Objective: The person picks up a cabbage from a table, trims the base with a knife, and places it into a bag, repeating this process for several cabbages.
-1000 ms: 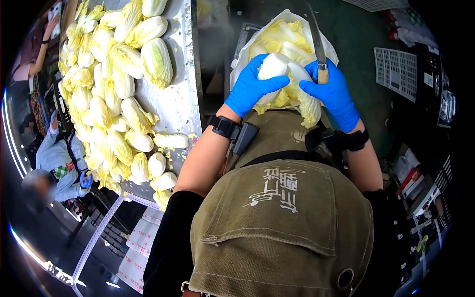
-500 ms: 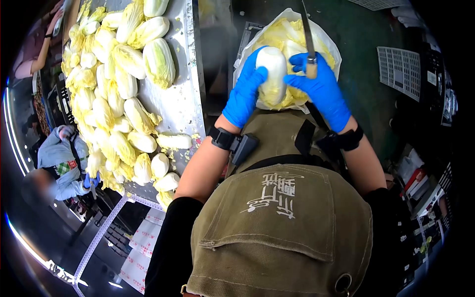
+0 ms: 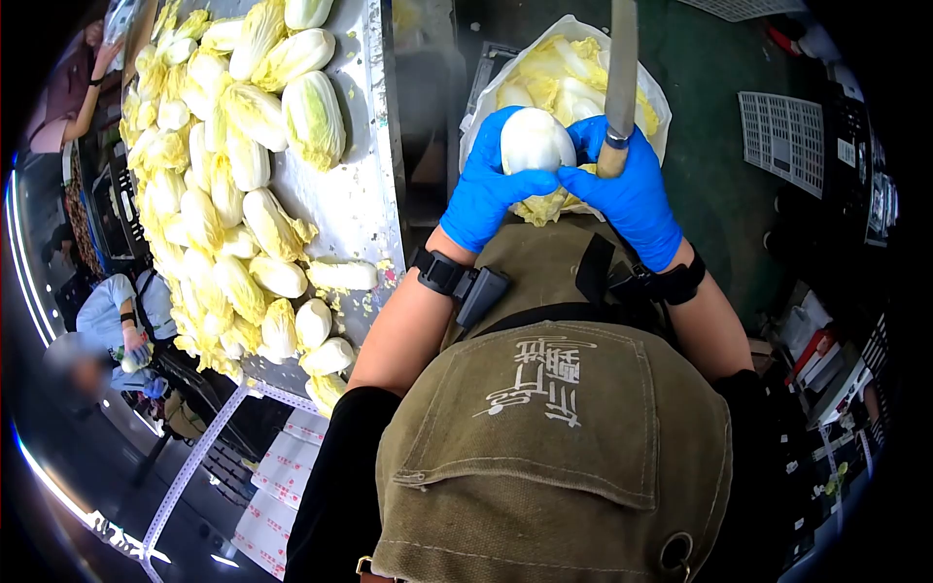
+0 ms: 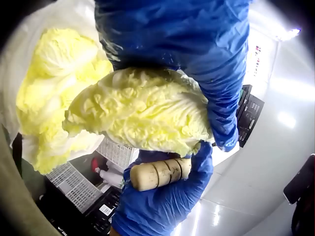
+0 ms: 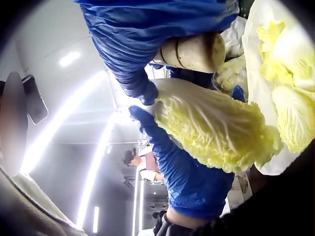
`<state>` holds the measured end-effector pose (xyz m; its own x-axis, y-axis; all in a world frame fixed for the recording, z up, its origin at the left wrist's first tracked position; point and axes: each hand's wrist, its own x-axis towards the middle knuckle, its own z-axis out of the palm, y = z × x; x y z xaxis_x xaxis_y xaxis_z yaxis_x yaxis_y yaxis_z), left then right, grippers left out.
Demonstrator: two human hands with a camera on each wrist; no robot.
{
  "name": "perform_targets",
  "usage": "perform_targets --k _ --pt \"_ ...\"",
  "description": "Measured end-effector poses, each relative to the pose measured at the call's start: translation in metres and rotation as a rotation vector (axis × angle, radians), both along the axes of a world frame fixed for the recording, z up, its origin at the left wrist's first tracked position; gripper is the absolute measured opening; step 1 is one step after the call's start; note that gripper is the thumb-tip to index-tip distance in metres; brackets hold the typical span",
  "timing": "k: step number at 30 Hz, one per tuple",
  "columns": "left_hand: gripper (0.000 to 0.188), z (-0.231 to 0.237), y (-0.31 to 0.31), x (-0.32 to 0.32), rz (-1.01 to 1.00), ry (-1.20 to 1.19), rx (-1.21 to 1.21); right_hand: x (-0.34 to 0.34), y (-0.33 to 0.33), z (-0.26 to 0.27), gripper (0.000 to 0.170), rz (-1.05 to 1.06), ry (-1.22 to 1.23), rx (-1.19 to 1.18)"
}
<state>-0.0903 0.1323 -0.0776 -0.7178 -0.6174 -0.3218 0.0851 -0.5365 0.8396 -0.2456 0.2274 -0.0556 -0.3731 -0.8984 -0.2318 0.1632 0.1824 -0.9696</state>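
My blue-gloved left hand (image 3: 481,194) grips a napa cabbage (image 3: 536,144), its white base turned up toward the head camera. Yellow frilly leaves of that cabbage (image 4: 142,113) fill the middle of the left wrist view. In my right hand (image 3: 637,199), also gloved blue, is a knife (image 3: 621,83) with its blade pointing away from me. Its ringed wooden handle (image 5: 199,53) lies across the right palm. The right thumb meets the cabbage's near side close to the left thumb. Below both hands sits a white bag (image 3: 657,107) of loose yellow cabbage leaves (image 3: 573,73).
On my left, a metal table (image 3: 364,185) bears a heap of napa cabbages (image 3: 255,117). Another worker (image 3: 107,311) stands beyond it, and a second person's arm (image 3: 83,112) shows at the upper left. A pale plastic crate (image 3: 782,131) lies to the right.
A loose outer leaf hung from the cabbage's right side earlier; it is off now. The cabbage has tipped base-up, the right hand has come back against it, and the knife blade has turned broadside.
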Motion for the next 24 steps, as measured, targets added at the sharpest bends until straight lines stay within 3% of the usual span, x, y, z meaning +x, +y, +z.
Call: perform_targets --k 7,10,14,17,18,21,22,24 --pt "0.066 0.000 0.003 0.004 -0.011 0.054 0.173 0.003 0.001 0.005 0.030 0.014 -0.082 0.047" --pt "0.062 -0.008 0.007 0.003 0.030 0.132 0.361 0.006 0.000 0.007 0.027 -0.045 -0.128 0.074" --pt "0.061 -0.026 -0.004 0.014 0.264 0.150 0.667 -0.008 0.007 -0.017 0.024 -0.244 -0.404 0.110" --pt "0.061 -0.034 -0.017 0.019 0.306 0.131 0.639 -0.026 0.006 -0.035 0.024 -0.244 -0.242 0.232" --pt "0.062 -0.030 -0.017 0.017 0.274 0.098 0.591 -0.037 0.005 -0.042 0.026 -0.119 -0.174 0.367" --pt "0.064 -0.033 -0.019 0.008 0.181 -0.024 0.361 -0.035 0.005 -0.069 0.036 -0.045 0.518 0.362" --pt "0.062 -0.030 -0.017 0.002 0.195 -0.003 0.278 -0.032 0.001 -0.059 0.049 -0.068 0.377 0.381" --pt "0.052 -0.009 -0.009 -0.012 0.179 0.043 0.015 -0.013 -0.008 -0.031 0.052 -0.097 0.117 0.167"
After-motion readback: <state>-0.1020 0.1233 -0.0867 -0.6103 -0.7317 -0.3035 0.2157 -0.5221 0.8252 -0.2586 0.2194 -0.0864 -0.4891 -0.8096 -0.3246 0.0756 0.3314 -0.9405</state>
